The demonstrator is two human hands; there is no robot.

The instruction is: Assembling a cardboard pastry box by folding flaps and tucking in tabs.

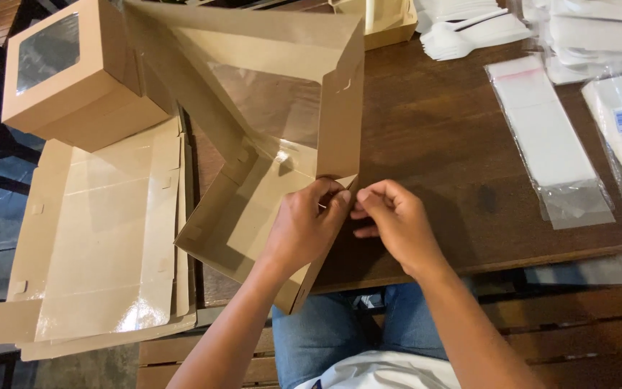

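Both hands, left hand (304, 227) and right hand (396, 220), are pinching fingers closed on the kraft box (268, 144) corner flap; box body extending toward 11 o'clock over the surface (440, 137).

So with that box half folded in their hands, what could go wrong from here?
Both hands, left hand and right hand, pinch one corner of the half-folded kraft window box. Pressing too hard there might crease or tear the corner tab. The clear window film could buckle if the lid twists. The box also overhangs the wooden table edge, so it may tip off if released.
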